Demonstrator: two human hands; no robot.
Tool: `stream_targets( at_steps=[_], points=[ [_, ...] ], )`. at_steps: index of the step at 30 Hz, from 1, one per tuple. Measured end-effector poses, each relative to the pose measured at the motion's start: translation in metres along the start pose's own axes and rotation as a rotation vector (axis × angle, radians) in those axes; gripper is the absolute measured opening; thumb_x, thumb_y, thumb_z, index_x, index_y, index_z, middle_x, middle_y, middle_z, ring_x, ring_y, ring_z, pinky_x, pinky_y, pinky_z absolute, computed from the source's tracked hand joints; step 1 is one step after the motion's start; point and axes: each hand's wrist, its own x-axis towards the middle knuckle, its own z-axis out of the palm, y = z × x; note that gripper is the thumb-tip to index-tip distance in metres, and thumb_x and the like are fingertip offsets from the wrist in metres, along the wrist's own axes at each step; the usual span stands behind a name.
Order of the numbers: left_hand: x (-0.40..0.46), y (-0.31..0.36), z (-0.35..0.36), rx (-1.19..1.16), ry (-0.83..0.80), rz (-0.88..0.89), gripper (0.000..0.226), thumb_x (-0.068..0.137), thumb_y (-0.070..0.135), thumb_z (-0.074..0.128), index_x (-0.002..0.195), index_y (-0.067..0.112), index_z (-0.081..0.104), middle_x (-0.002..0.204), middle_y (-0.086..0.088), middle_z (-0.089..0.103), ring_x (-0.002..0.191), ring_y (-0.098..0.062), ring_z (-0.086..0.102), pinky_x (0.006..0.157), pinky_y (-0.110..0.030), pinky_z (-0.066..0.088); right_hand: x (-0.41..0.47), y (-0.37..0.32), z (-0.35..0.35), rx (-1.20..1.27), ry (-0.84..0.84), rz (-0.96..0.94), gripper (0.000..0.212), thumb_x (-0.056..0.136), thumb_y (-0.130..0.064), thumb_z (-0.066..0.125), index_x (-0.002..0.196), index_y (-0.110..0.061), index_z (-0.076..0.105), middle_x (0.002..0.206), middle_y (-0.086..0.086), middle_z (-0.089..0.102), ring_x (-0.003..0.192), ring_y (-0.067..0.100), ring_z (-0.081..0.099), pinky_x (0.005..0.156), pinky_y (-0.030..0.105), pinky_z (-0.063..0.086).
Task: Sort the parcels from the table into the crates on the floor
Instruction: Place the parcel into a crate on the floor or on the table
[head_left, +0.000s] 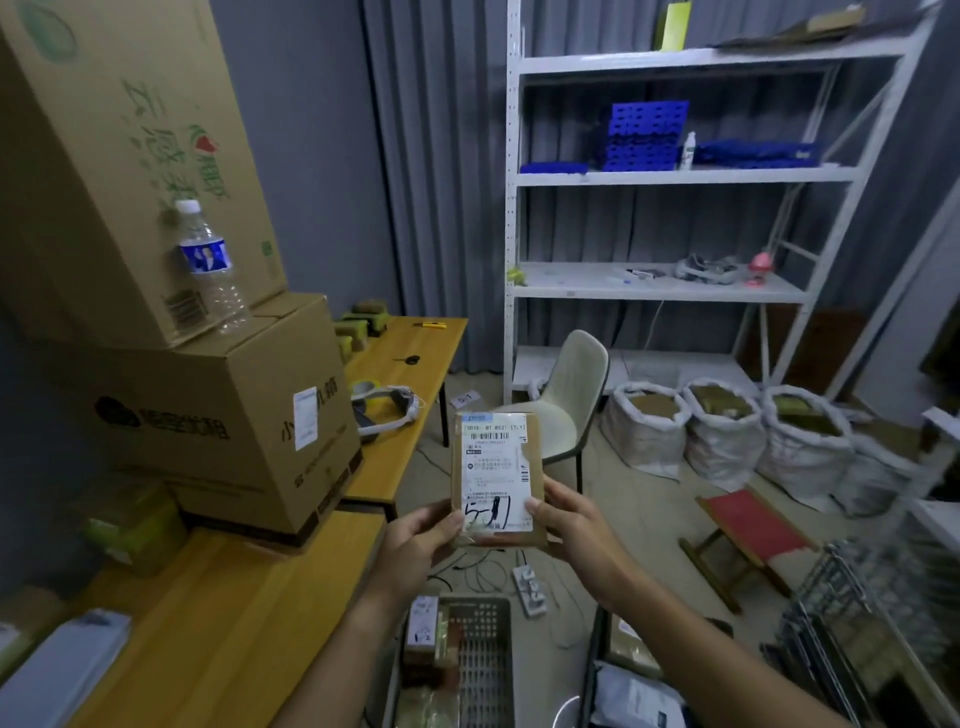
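Observation:
I hold a small brown parcel (496, 475) upright in front of me, its white shipping label with handwritten digits facing the camera. My left hand (418, 545) grips its lower left edge and my right hand (574, 519) grips its lower right edge. Below the parcel, on the floor, a grey slotted crate (480, 670) holds a couple of small parcels. A second crate (628, 691) to its right holds a white mailer bag. The wooden table (218, 623) on my left carries more parcels (132, 525) at its near left.
Stacked cardboard boxes (208, 415) with a water bottle (213, 270) fill the table's left. A chair (566, 405), white sacks (722, 431), a red stool (748, 535), wire racks (852, 623), a power strip (530, 590) with cables and a white shelf (665, 176) stand around.

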Motion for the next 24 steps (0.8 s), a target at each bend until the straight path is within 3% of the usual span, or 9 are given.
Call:
stream_targets(
  at_steps=[5, 9, 12, 15, 20, 24],
  points=[
    [0.011, -0.019, 0.014, -0.015, -0.004, -0.041, 0.021, 0.097, 0.009, 0.058, 0.115, 0.004, 0.07, 0.105, -0.005, 0.078, 0.093, -0.014, 0.074, 0.075, -0.02, 0.057, 0.007, 0.021, -0.02, 0.025, 0.035, 0.058, 0.039, 0.103, -0.009, 0.052, 0.139, -0.024, 0.057, 0.117, -0.002, 0.076, 0.104, 0.017, 0.074, 0.074, 0.023, 0.059],
    [0.027, -0.032, 0.006, -0.009, -0.008, -0.088, 0.022, 0.098, 0.011, 0.058, 0.117, 0.007, 0.069, 0.108, -0.005, 0.077, 0.102, -0.019, 0.073, 0.086, -0.026, 0.057, 0.024, 0.038, -0.019, 0.033, 0.055, 0.102, 0.038, 0.103, -0.009, 0.052, 0.138, -0.023, 0.058, 0.112, -0.003, 0.077, 0.101, 0.016, 0.075, 0.073, 0.024, 0.059],
    [0.038, -0.045, -0.009, -0.027, -0.006, -0.127, 0.02, 0.099, 0.011, 0.057, 0.114, 0.008, 0.07, 0.105, -0.006, 0.078, 0.096, -0.018, 0.075, 0.077, -0.022, 0.059, 0.04, 0.051, -0.01, 0.029, 0.049, 0.141, 0.037, 0.103, -0.012, 0.053, 0.137, -0.026, 0.057, 0.112, -0.003, 0.077, 0.1, 0.016, 0.075, 0.072, 0.023, 0.059],
    [0.052, -0.062, -0.032, -0.033, 0.012, -0.159, 0.022, 0.099, 0.013, 0.058, 0.117, 0.011, 0.069, 0.108, -0.006, 0.077, 0.1, -0.019, 0.074, 0.078, -0.022, 0.058, 0.061, 0.066, 0.005, 0.013, 0.055, 0.186, 0.034, 0.103, -0.012, 0.053, 0.132, -0.029, 0.059, 0.109, -0.005, 0.078, 0.098, 0.015, 0.075, 0.07, 0.021, 0.059],
    [0.079, -0.098, -0.081, -0.051, 0.035, -0.236, 0.029, 0.098, 0.016, 0.06, 0.126, 0.014, 0.066, 0.116, -0.005, 0.075, 0.109, -0.022, 0.071, 0.099, -0.04, 0.054, 0.101, 0.099, 0.037, -0.021, 0.054, 0.286, 0.028, 0.104, -0.013, 0.051, 0.125, -0.027, 0.061, 0.111, -0.003, 0.077, 0.1, 0.014, 0.075, 0.069, 0.021, 0.059],
    [0.098, -0.131, -0.114, -0.086, 0.031, -0.323, 0.031, 0.098, 0.016, 0.058, 0.128, 0.021, 0.062, 0.116, -0.007, 0.075, 0.107, -0.026, 0.072, 0.097, -0.047, 0.054, 0.129, 0.136, 0.06, -0.032, 0.052, 0.367, 0.032, 0.103, -0.011, 0.051, 0.132, -0.019, 0.06, 0.115, -0.002, 0.076, 0.102, 0.016, 0.074, 0.071, 0.021, 0.059]
  ],
)
